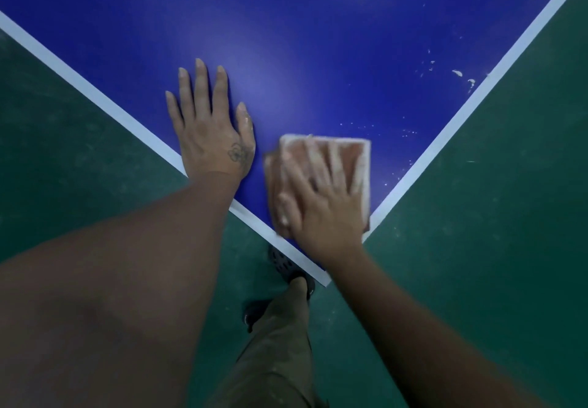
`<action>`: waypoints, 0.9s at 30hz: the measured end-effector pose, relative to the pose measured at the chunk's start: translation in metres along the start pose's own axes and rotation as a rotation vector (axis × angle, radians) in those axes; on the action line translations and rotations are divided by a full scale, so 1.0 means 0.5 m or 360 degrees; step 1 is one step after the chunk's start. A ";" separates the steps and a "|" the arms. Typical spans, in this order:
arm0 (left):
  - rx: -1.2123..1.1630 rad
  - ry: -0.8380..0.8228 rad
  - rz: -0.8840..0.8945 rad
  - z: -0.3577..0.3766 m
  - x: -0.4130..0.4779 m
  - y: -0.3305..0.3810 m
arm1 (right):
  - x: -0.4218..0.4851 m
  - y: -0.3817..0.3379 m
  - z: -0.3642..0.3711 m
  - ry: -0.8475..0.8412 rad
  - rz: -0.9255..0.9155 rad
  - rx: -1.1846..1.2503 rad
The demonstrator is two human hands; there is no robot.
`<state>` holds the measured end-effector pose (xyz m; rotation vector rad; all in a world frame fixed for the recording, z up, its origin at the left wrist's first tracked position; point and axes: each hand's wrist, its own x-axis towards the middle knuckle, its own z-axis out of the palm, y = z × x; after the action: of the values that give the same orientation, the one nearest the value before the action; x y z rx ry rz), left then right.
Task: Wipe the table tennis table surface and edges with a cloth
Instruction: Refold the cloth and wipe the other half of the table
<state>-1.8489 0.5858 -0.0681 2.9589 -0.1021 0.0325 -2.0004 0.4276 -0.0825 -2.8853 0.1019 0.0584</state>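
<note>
- Blue table (318, 41), its near corner pointing at the person, with green floor (509, 185) on either side.
- Left hand (210, 134) lies flat on the table by the left edge, fingers straight.
- Right hand (318, 210) lies flat, pressing the cloth (359, 159) down at the near corner.
- The cloth looks soft and light, probably best pinned under the palm.
- White specks (458, 73) dot the table near the right edge; nothing seems to bar the way.

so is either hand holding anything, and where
No grip: right hand presses flat on top of the folded orange cloth; left hand lies flat on the blue tabletop.
</note>
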 end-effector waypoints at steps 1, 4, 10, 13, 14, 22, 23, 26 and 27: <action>0.0000 -0.0001 0.0001 0.000 0.000 -0.001 | -0.036 -0.004 0.001 -0.0040 -0.0090 0.0017; 0.0011 -0.0008 -0.0008 0.000 0.000 0.001 | -0.121 0.056 -0.017 -0.0113 -0.0133 -0.0015; -0.0038 -0.0004 -0.0003 0.004 0.000 -0.002 | 0.033 0.224 -0.074 -0.0063 0.0316 -0.0095; -0.0061 0.0071 0.0017 0.009 -0.003 -0.003 | 0.191 0.310 -0.097 0.0011 0.0561 -0.0119; -0.0059 0.0084 0.0024 0.011 -0.002 -0.002 | 0.237 0.337 -0.105 0.0004 0.0618 -0.0119; -0.0064 0.0102 0.0020 0.017 0.004 -0.006 | 0.372 0.366 -0.142 -0.0032 0.0814 -0.0072; -0.0066 0.0102 0.0020 0.017 0.004 -0.006 | 0.350 0.344 -0.136 -0.0022 0.0808 -0.0076; -0.0066 0.0107 0.0026 0.013 0.005 -0.005 | 0.242 0.233 -0.104 0.0000 0.0786 -0.0093; -0.0073 0.0113 0.0031 0.011 0.004 -0.004 | 0.197 0.187 -0.090 -0.0007 0.0748 -0.0081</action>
<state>-1.8467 0.5867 -0.0737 2.9076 -0.1207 0.1356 -1.9077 0.3196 -0.0670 -2.8443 0.7838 0.1548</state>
